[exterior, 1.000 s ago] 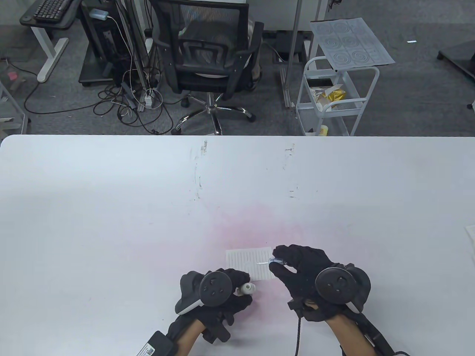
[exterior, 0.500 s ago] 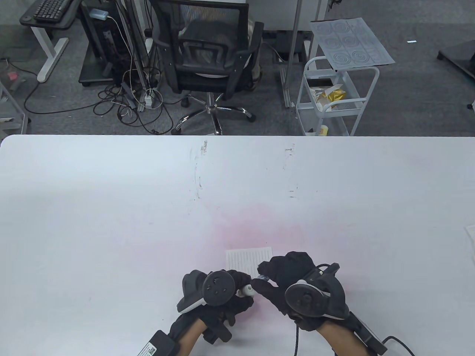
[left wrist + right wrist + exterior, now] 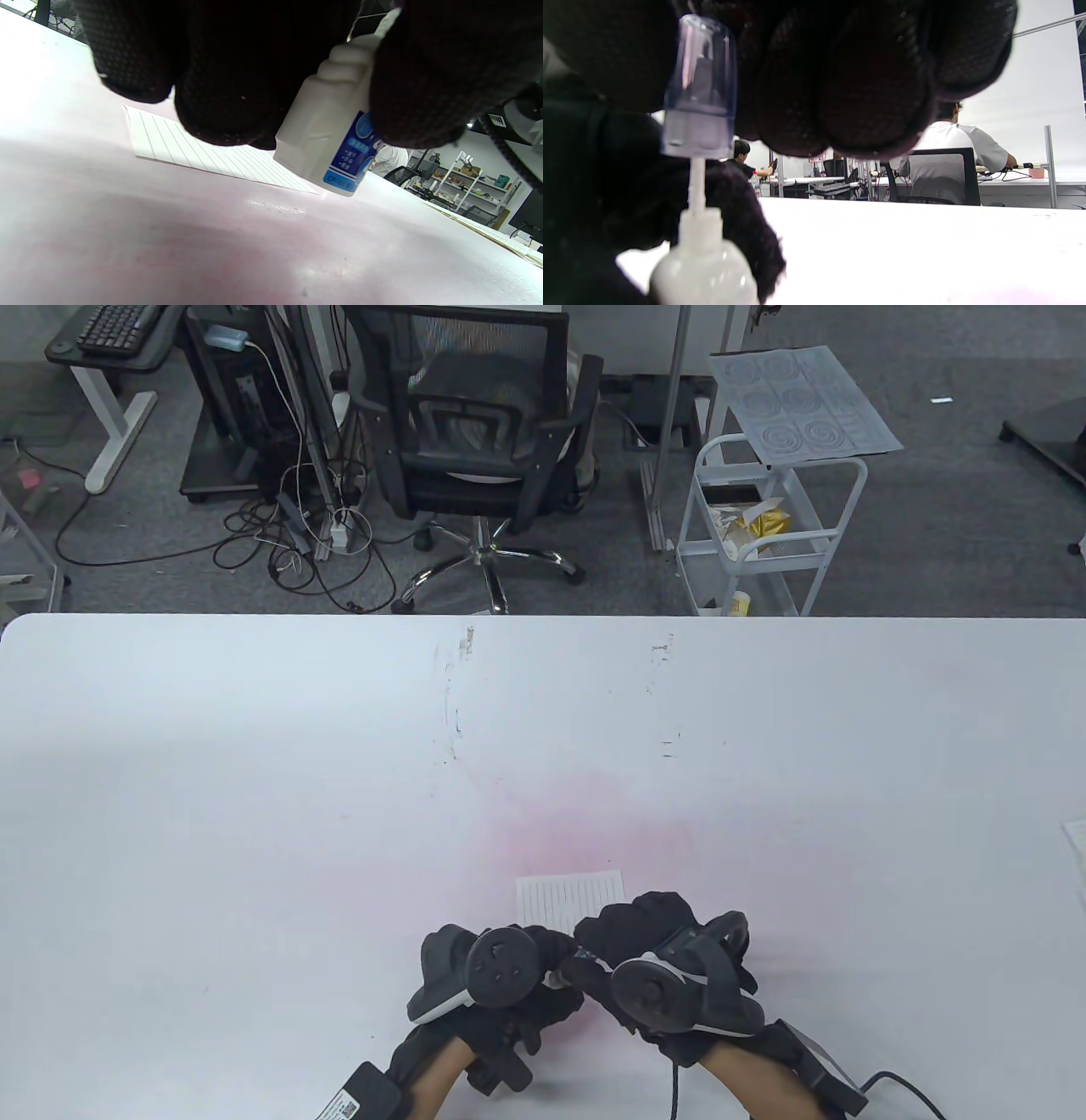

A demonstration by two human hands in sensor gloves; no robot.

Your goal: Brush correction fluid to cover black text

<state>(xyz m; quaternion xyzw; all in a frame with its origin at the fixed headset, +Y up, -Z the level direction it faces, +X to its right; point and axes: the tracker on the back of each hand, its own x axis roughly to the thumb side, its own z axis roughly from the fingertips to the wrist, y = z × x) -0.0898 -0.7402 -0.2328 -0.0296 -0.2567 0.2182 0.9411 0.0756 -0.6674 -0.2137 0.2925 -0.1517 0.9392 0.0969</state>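
A small lined paper (image 3: 567, 897) lies on the white table (image 3: 254, 780); its near edge is hidden by my hands. My left hand (image 3: 553, 960) grips a white correction fluid bottle (image 3: 335, 140) with a blue label, tilted just above the table beside the paper (image 3: 191, 148). My right hand (image 3: 594, 948) pinches the clear bluish cap (image 3: 698, 89). The cap's white brush stem (image 3: 696, 182) goes down into the bottle's neck (image 3: 702, 228). The cap sits a little above the neck. In the table view both hands meet just in front of the paper.
A faint pink stain (image 3: 585, 823) spreads over the table around the paper. Another paper's edge (image 3: 1076, 840) shows at the table's right edge. An office chair (image 3: 475, 432) and a white cart (image 3: 764, 534) stand beyond the far edge.
My right hand has moved left and toward me, from over the paper to the bottle, carrying the cap. The brush stem now stands in the bottle's neck. The left hand has barely moved.
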